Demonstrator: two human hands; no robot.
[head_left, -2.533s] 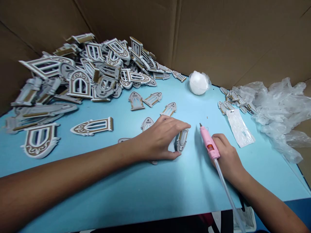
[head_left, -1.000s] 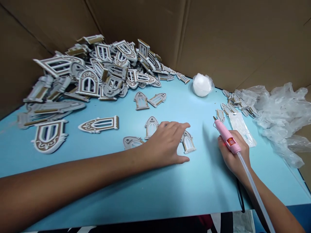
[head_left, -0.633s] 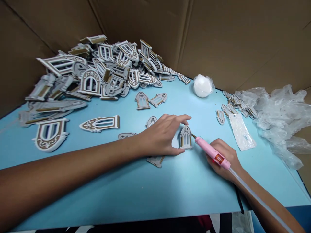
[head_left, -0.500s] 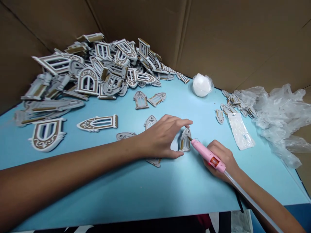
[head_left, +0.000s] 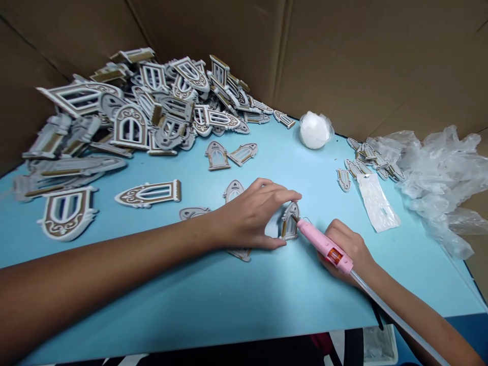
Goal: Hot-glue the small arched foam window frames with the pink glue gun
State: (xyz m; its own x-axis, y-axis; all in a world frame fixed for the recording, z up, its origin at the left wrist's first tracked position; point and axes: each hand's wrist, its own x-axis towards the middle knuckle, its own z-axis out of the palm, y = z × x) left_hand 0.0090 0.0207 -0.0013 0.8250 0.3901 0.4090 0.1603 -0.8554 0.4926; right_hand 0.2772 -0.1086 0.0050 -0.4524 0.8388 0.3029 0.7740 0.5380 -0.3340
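Observation:
My left hand (head_left: 255, 216) grips a small arched window frame (head_left: 290, 222) between thumb and fingers, holding it upright on edge above the blue table. My right hand (head_left: 348, 249) is wrapped round a pink glue gun (head_left: 324, 245), with a clear glue stick (head_left: 392, 310) running out of its back end. The gun's nozzle touches, or nearly touches, the upper part of the frame. Partly hidden by my left hand and forearm, a few more small frames (head_left: 233, 190) lie flat. Beyond them rest two grey arched frames (head_left: 217, 155) side by side.
A large heap of white and brown arched frames (head_left: 131, 127) fills the back left. Two bigger frames (head_left: 148, 194) lie before it. A clear cup of white material (head_left: 314, 130), small frames (head_left: 371, 158), a white packet (head_left: 377, 203) and crumpled plastic bags (head_left: 442, 178) are at right. Cardboard walls (head_left: 343, 56) stand behind.
The view has shifted slightly. The glue gun's nozzle stays at the small frame's upper part, and both hands keep nearly the same pose.

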